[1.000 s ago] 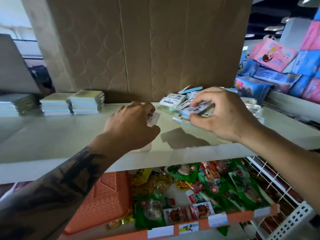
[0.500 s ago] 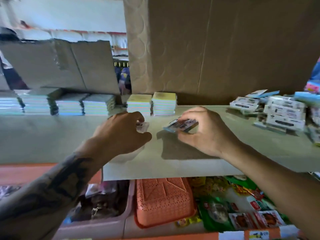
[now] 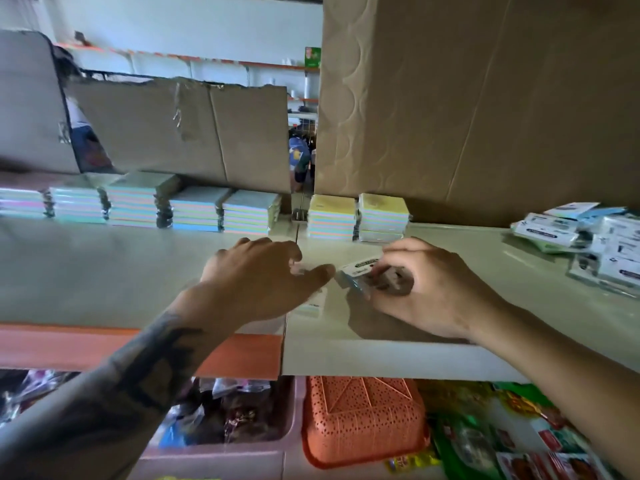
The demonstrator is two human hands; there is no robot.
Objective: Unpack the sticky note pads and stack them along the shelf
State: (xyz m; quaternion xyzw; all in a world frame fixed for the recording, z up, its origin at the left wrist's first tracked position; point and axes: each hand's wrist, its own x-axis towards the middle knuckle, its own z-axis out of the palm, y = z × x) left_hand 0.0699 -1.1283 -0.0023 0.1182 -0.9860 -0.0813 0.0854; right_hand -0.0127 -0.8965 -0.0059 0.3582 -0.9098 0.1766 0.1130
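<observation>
Over the pale shelf (image 3: 450, 323), my right hand (image 3: 429, 289) pinches a packaged sticky note pad (image 3: 358, 270) with a white label, its edge lifted off the shelf. My left hand (image 3: 259, 278) hovers just left of it with fingers curled; a small pad (image 3: 313, 303) peeks out below its thumb, and whether the hand holds it I cannot tell. Unwrapped pastel pads stand in stacks (image 3: 197, 213) along the back of the shelf, with two yellow-topped stacks (image 3: 356, 216) nearest. A loose heap of wrapped pads (image 3: 581, 240) lies at the right.
A tall cardboard box (image 3: 485, 98) rises behind the shelf at right, a torn cardboard sheet (image 3: 180, 129) at left. Below the shelf are an orange perforated basket (image 3: 363, 417), snack packets (image 3: 519, 438) and a pink bin (image 3: 214, 452). A person (image 3: 299, 157) shows through the gap.
My view and both hands have shifted left along the shelf, away from the heap of wrapped pads. My right hand carried one packaged pad over to the front of the yellow-topped stacks.
</observation>
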